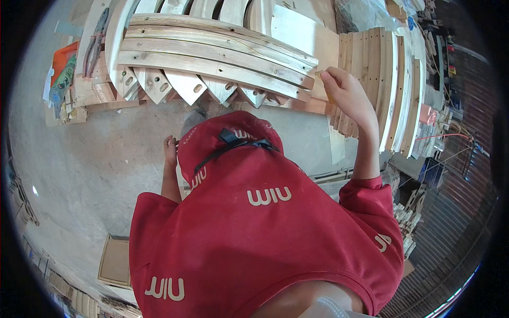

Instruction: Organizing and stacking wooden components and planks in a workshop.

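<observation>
My right hand (345,89) pinches a thin yellowish strip, perhaps tape, just beyond the right ends of several long drilled wooden slats (214,55). The slats lie side by side across curved wooden pieces (187,85) whose pointed, slotted ends stick out towards me. My left hand (170,149) hangs low beside my red shirt, its fingers partly curled; whether it holds anything is not clear.
A stack of drilled boards (366,75) stands to the right. Pliers (95,43) lie at the far left of the work surface, near an orange box (65,53) with a green bottle-like item. Concrete floor (91,159) shows below.
</observation>
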`<control>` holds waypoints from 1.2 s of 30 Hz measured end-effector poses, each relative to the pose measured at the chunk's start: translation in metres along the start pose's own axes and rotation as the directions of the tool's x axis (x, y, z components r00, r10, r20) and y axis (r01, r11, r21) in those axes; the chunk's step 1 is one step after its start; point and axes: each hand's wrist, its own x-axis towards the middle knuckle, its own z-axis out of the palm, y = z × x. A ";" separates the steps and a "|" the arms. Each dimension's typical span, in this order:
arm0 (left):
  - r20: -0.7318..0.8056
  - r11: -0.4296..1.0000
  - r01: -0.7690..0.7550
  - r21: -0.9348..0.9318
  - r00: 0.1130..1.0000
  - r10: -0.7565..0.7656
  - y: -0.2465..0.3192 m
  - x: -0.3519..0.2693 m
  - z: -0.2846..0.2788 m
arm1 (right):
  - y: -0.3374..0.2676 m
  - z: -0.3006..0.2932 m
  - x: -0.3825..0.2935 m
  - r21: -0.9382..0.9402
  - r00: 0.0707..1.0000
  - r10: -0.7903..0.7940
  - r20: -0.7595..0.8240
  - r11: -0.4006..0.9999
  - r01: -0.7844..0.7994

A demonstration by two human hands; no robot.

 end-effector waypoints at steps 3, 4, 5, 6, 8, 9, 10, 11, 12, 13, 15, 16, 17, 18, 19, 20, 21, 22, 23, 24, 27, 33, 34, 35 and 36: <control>-0.011 1.000 0.027 -0.002 1.000 -0.027 0.004 -0.002 0.004 | 0.000 0.001 0.000 -0.053 0.999 -0.010 -0.039 0.999 0.007; -0.010 1.000 0.027 -0.002 1.000 -0.027 0.004 -0.002 0.004 | 0.000 0.001 -0.001 -0.084 0.998 -0.022 -0.061 0.996 0.017; -0.005 1.000 0.022 -0.004 1.000 -0.022 0.005 -0.002 0.004 | -0.001 0.001 -0.001 -0.084 0.998 -0.022 -0.061 0.996 0.017; 0.000 1.000 0.016 -0.007 1.000 -0.016 0.005 -0.001 0.004 | -0.001 0.000 -0.002 -0.096 0.997 -0.027 -0.073 0.995 0.019; -0.006 1.000 0.005 0.007 1.000 -0.005 0.003 0.001 0.003 | -0.002 0.001 -0.003 -0.110 0.996 -0.035 -0.083 0.994 0.026; -0.011 1.000 -0.007 0.022 1.000 0.007 0.002 0.002 0.002 | 0.000 0.000 -0.004 -0.121 0.994 -0.041 -0.098 0.992 0.029; -0.012 1.000 -0.005 0.017 1.000 0.006 0.001 0.002 0.001 | 0.001 0.000 -0.004 -0.134 0.993 -0.047 -0.113 0.991 0.032; -0.005 1.000 0.007 0.006 1.000 -0.007 0.001 0.003 0.001 | 0.002 -0.002 -0.005 -0.139 0.993 -0.051 -0.111 0.990 0.035; 0.001 1.000 0.020 -0.005 1.000 -0.020 -0.001 0.003 0.001 | 0.003 -0.004 -0.005 -0.038 0.998 -0.006 -0.061 0.999 0.004; -0.003 1.000 0.021 -0.013 1.000 -0.021 0.000 0.003 0.002 | 0.002 -0.004 -0.006 0.061 0.999 0.032 -0.007 0.998 -0.032; -0.020 1.000 0.029 -0.013 0.999 -0.029 0.001 0.001 0.002 | -0.005 -0.004 -0.008 0.095 0.999 -0.029 0.020 0.995 0.027; -0.024 0.999 0.029 -0.022 0.999 -0.029 0.000 0.001 0.002 | -0.011 -0.004 -0.008 0.136 0.996 -0.083 0.042 0.988 0.077; -0.017 0.999 0.014 -0.038 1.000 -0.015 0.000 0.001 0.001 | -0.019 -0.004 -0.008 0.130 0.995 -0.092 0.046 0.988 0.085; -0.012 0.999 -0.001 -0.054 1.000 0.001 0.000 0.001 0.001 | -0.031 -0.004 -0.007 0.109 0.988 -0.142 0.067 0.985 0.134; -0.018 0.998 -0.003 -0.065 1.000 0.001 0.000 0.001 0.000 | -0.044 -0.003 -0.005 0.090 0.978 -0.191 0.089 0.979 0.183; -0.024 0.997 0.000 -0.076 1.000 -0.002 -0.001 0.001 -0.001 | -0.056 0.000 -0.003 0.082 0.975 -0.200 0.094 0.978 0.193; -0.030 0.996 0.003 -0.087 1.000 -0.005 -0.003 0.001 -0.001 | -0.069 0.003 0.000 0.037 0.961 -0.271 0.053 0.962 0.269; -0.041 0.994 0.001 -0.105 0.999 -0.006 -0.005 0.001 -0.001 | -0.085 0.008 0.004 -0.011 0.938 -0.347 0.018 0.938 0.348; -0.059 0.994 -0.005 -0.106 0.998 -0.001 -0.007 0.000 0.000 | -0.103 0.010 0.006 -0.024 0.936 -0.348 0.052 0.937 0.350; -0.078 0.994 -0.012 -0.106 0.997 0.004 -0.009 0.000 -0.001 | -0.118 0.014 0.010 -0.030 0.931 -0.361 0.062 0.931 0.363; -0.097 0.991 0.005 -0.137 0.995 -0.019 -0.016 -0.004 -0.002 | -0.159 0.029 0.023 -0.227 0.845 -0.530 0.074 0.816 0.532; -0.109 0.980 0.008 -0.198 0.994 -0.030 -0.020 -0.017 -0.005 | -0.220 0.057 0.050 -0.335 0.746 -0.656 0.113 0.682 0.650; -0.119 0.976 0.011 -0.216 0.992 -0.037 -0.024 -0.018 -0.005 | -0.237 0.057 0.046 -0.337 0.736 -0.664 0.130 0.669 0.663; -0.138 0.975 0.008 -0.223 0.990 -0.040 -0.026 -0.019 -0.006 | -0.252 0.058 0.043 -0.336 0.780 -0.604 0.165 0.709 0.620; -0.156 0.973 0.006 -0.231 0.987 -0.043 -0.028 -0.019 -0.006 | -0.261 0.060 0.042 -0.338 0.818 -0.540 0.199 0.746 0.574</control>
